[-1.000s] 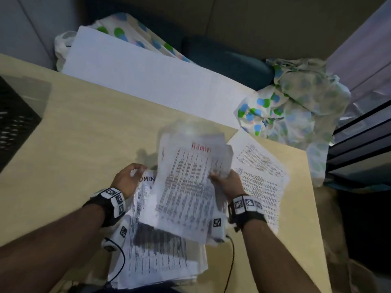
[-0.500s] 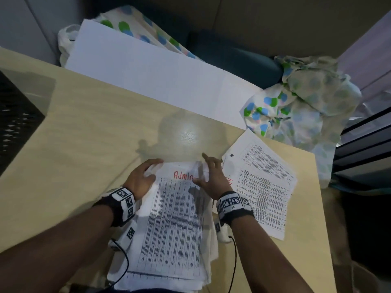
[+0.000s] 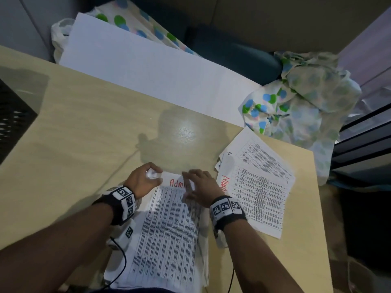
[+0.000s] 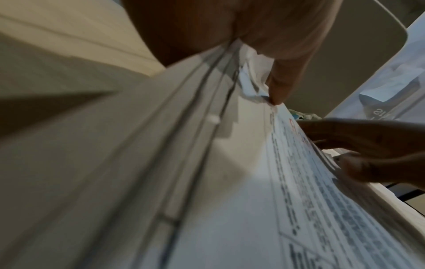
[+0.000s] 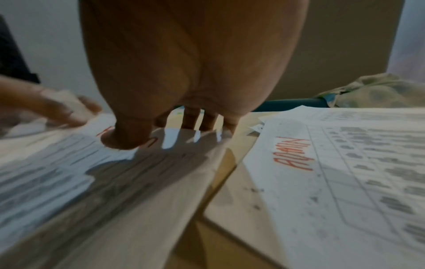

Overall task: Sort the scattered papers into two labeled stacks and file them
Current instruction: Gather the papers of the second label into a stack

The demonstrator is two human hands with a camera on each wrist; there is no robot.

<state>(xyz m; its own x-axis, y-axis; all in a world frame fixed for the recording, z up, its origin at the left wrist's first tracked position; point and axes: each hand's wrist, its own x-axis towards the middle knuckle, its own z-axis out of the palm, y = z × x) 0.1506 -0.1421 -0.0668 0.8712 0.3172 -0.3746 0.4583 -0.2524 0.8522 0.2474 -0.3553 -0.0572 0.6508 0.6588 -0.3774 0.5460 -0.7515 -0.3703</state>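
Two Stacks Laid Out, Filing Still to Come

Two piles of printed sheets lie side by side on the pale wood counter (image 3: 88, 127). The nearer one, the Admin stack (image 3: 169, 240), sits right in front of the person, its top sheet headed "Admin" in red marker. The second stack (image 3: 260, 187) rests just to its right, fanned a little untidily, with red lettering along its near edge that I cannot read cleanly.

The left hand (image 3: 143, 180) is at the top left corner of the Admin stack, its fingers (image 4: 278, 87) curled and pinching a crumpled bit of the paper's corner. The right hand (image 3: 201, 187) lies flat on the top right of the same stack, fingers (image 5: 190, 118) straight and spread, pressing the sheets down.

By my reckoning the sorting is largely done: no loose sheets are scattered about that I can see, and both piles carry labels. What looks left is squaring the edges, tidying the splayed right-hand pile, and the filing itself; no folder or tray for that is plainly in view.

Beyond the counter's far edge leans a large white board (image 3: 148, 66), with spotted cloth (image 3: 296, 106) bunched at the right and a dark blue seat (image 3: 232, 53) behind. A black mesh item (image 3: 12, 115) shows at the left edge
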